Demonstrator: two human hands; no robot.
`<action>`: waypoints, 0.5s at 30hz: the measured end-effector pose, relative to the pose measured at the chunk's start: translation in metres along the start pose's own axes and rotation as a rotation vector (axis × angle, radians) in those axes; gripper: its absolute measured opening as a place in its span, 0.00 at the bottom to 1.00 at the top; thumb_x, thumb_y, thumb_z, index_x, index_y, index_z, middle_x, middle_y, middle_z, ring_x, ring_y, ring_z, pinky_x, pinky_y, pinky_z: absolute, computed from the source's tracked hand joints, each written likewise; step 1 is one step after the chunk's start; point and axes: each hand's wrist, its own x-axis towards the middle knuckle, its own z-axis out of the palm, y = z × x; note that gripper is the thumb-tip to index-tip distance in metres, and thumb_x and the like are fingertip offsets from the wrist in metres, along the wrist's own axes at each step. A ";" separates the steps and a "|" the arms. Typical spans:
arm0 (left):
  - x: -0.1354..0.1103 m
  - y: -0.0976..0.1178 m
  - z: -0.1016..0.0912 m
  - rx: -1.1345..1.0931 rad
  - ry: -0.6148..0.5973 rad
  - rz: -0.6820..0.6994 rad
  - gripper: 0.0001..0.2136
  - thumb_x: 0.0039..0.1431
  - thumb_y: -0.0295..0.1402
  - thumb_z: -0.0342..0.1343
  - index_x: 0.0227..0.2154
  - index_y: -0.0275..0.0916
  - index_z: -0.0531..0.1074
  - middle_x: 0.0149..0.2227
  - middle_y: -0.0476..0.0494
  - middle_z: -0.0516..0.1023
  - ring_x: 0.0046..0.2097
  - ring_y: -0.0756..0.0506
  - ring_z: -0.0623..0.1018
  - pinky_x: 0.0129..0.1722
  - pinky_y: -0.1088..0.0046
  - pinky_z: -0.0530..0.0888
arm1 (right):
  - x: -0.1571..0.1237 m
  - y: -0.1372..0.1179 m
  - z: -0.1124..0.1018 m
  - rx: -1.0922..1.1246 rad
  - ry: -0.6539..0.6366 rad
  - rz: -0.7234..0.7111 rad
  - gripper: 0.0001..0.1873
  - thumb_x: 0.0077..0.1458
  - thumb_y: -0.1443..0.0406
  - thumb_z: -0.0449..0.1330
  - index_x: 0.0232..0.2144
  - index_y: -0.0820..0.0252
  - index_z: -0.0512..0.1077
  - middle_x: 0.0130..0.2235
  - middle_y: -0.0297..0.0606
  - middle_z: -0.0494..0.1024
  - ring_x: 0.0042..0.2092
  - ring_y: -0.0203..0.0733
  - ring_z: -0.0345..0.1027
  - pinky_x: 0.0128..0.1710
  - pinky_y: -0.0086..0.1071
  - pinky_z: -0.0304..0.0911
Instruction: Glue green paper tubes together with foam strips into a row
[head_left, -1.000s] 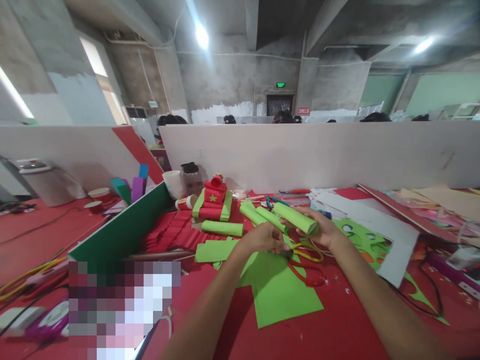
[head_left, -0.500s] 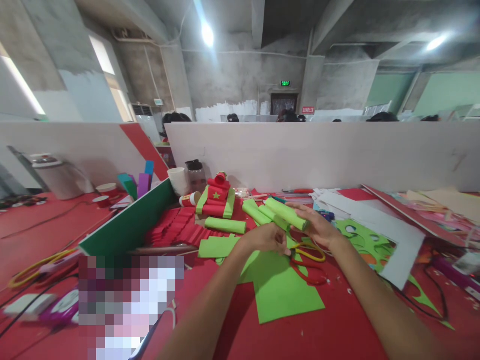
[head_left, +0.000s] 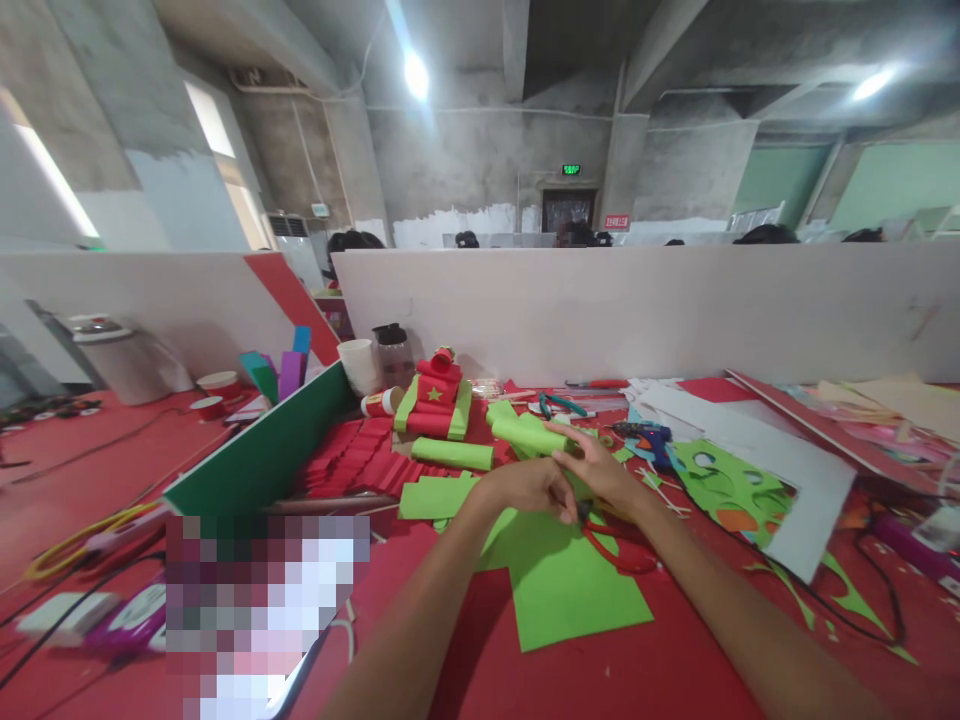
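Observation:
My right hand [head_left: 604, 470] reaches forward with its fingers stretched out, and the fingertips rest on a rolled light-green paper tube [head_left: 534, 436]. That tube lies among other green tubes [head_left: 452, 454] on the red table. My left hand [head_left: 525, 486] is just beside the right one, fingers curled into a pinch over a green paper sheet [head_left: 574, 590]. What the pinch holds is hidden. Red-handled scissors [head_left: 619, 550] lie under my right wrist.
A red-and-green paper model with a star [head_left: 435, 400] stands behind pleated red paper [head_left: 349, 460]. A blue glue gun [head_left: 649, 436], a green cut-out sheet [head_left: 727, 490] and white paper [head_left: 757, 440] lie right. A green board [head_left: 255, 462], cups [head_left: 357, 365] and cables sit left, a white partition [head_left: 645, 305] behind.
My right hand carried the green tube forward and down, laid it among the other tubes and opened its fingers. The left hand stayed nearly in place.

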 end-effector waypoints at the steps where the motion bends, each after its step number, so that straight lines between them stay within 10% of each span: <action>1: -0.001 0.001 -0.001 -0.026 -0.009 0.000 0.04 0.49 0.29 0.63 0.30 0.39 0.80 0.31 0.47 0.81 0.34 0.48 0.78 0.40 0.73 0.72 | 0.000 0.002 0.001 -0.106 -0.010 -0.042 0.25 0.56 0.65 0.59 0.56 0.51 0.68 0.56 0.39 0.71 0.59 0.47 0.61 0.60 0.45 0.55; 15: -0.027 0.014 -0.027 0.288 0.462 -0.117 0.13 0.56 0.40 0.55 0.24 0.36 0.74 0.23 0.49 0.75 0.25 0.51 0.71 0.25 0.77 0.62 | -0.003 -0.001 -0.005 -0.572 -0.118 -0.299 0.23 0.54 0.62 0.62 0.53 0.55 0.70 0.53 0.45 0.73 0.55 0.51 0.63 0.54 0.44 0.58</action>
